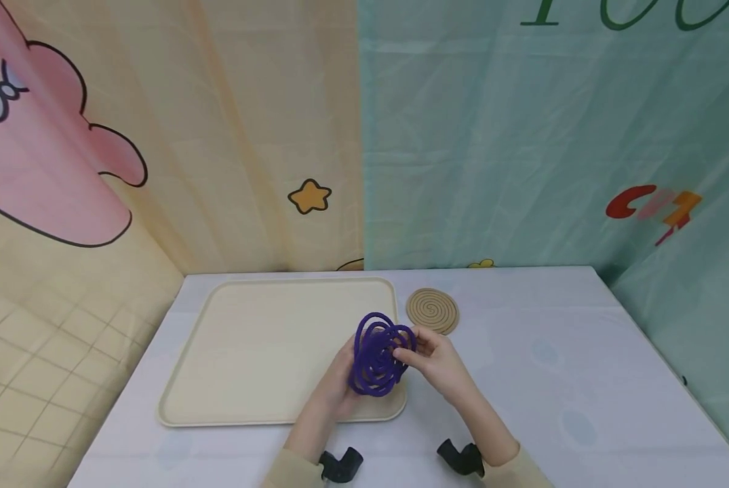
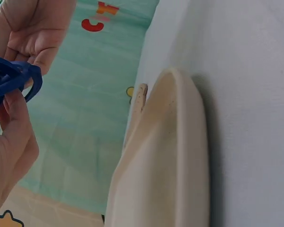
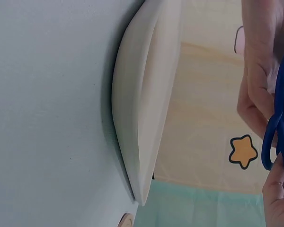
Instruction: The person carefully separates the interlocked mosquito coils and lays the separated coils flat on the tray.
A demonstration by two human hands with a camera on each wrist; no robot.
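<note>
A purple bundle of looped, cord-like strands (image 1: 378,359) is held up between both hands, over the tray's right end. My left hand (image 1: 341,376) supports it from the left, its fingers partly hidden behind the loops. At the right edge, my right hand (image 1: 436,358) pinches the outer loops between thumb and fingers. The strands look blue in the left wrist view, where the left hand (image 2: 12,153) grips their lower side. Above the table, the right wrist view catches the right fingertips (image 3: 276,182) on a loop.
A cream rectangular tray (image 1: 266,352) with a raised rim lies beneath the hands. Just right of it is a round tan spiral coaster (image 1: 432,310). Black angled pieces (image 1: 342,465) sit at both wrists. Printed curtains (image 1: 486,149) stand behind the white-covered table (image 1: 559,379).
</note>
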